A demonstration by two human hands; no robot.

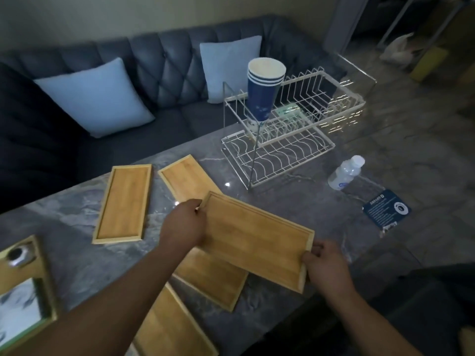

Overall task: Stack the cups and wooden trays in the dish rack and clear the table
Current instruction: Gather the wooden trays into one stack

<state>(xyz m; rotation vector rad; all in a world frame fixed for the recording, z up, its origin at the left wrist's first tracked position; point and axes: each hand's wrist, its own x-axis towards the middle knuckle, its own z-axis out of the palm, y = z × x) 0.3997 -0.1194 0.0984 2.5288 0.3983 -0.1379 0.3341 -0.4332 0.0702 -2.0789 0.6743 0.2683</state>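
Two hands on one wooden tray (254, 240), left hand (183, 224) pinching its far end and right hand (325, 263) pinching the near end, so I figure it's held over the other trays (123, 204) to swing level toward the dish rack (288, 136) with the stacked cups (263, 93).

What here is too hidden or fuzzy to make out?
Head view only:
Blue card: its print is too small and blurred to read.
Lower wooden tray: partly covered by the held wooden tray.
Framed object at bottom left: cut off by the picture's edge.
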